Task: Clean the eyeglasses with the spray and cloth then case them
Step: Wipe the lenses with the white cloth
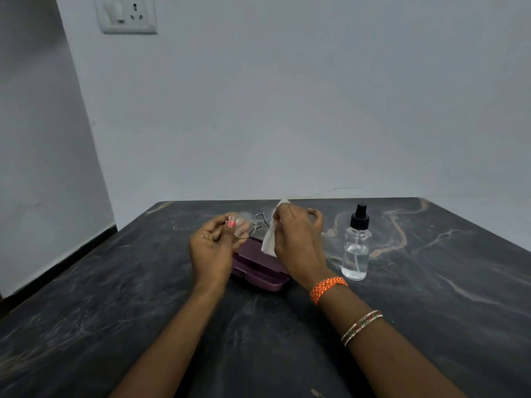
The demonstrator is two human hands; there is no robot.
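My left hand (pixel 211 248) holds the thin-framed eyeglasses (pixel 249 224) by the left lens, thumb pressed on the glass, above the table. My right hand (pixel 296 242) grips a white cloth (pixel 270 239) that covers the right lens; that lens is hidden behind cloth and fingers. Below both hands a purple glasses case (pixel 258 271) lies on the dark marble table (pixel 143 311), partly hidden by my hands. A clear spray bottle (pixel 356 248) with a black pump top stands upright to the right of my right hand, apart from it.
A white wall rises just behind the table's far edge (pixel 287 199). A wall socket (pixel 128 14) sits high at the left. The table's left edge runs along a wall with a dark skirting.
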